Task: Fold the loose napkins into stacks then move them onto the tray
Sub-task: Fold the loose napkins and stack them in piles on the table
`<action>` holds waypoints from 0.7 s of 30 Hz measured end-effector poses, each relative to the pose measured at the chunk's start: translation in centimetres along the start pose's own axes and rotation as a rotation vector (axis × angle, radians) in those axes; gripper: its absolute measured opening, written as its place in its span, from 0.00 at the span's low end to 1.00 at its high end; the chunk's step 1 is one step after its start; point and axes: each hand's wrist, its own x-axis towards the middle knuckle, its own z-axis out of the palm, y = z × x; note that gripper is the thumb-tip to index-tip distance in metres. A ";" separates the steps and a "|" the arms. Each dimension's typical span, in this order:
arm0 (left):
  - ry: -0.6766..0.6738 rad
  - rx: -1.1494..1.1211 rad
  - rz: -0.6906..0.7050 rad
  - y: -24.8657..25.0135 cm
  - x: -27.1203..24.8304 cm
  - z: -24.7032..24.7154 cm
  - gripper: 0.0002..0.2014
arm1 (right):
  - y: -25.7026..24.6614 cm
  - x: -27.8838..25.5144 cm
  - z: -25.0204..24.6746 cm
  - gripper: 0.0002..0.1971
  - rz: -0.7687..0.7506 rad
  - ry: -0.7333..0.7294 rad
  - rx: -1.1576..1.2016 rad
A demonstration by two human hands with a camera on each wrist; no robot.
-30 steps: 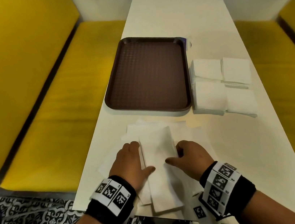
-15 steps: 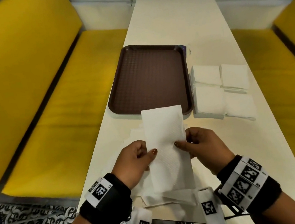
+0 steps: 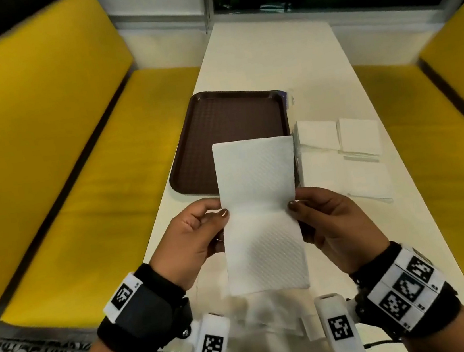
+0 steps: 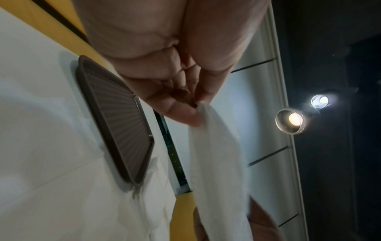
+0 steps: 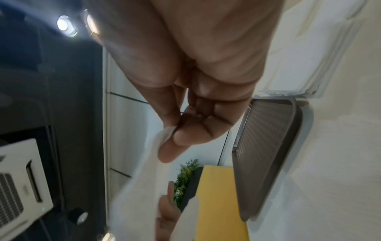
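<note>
On the far left runs a yellow bench [image 3: 43, 160], and next to it the long white surface [image 3: 283, 58] starts. The brown tray [image 3: 235, 121] lies on that surface with nothing in it, so no stack has gone there yet. The left hand [image 3: 195, 240] comes next. Its thumb and fingers [image 4: 181, 114] pinch the left edge of a white napkin [image 3: 260, 216], right where a crease runs across the middle. The napkin is held up in the air, above the surface and in front of the tray's near edge. It looks as if it is held at the crease so the top half can bend down onto the bottom half. Under it, near the edge of the surface, lie more loose napkins [image 3: 261, 312], waiting for their turn. The right hand [image 3: 332, 221] pinches the other edge at the same crease, thumb on the front, so the paper stays flat and tight. To the right of the tray sit folded stacks [image 3: 341, 157] side by side, probably parked there until they get moved onto the tray.
</note>
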 end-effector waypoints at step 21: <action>-0.010 0.107 0.072 1.6 -0.6 1.7 0.12 | -0.5 0.1 -0.7 0.05 -0.035 -0.002 -0.054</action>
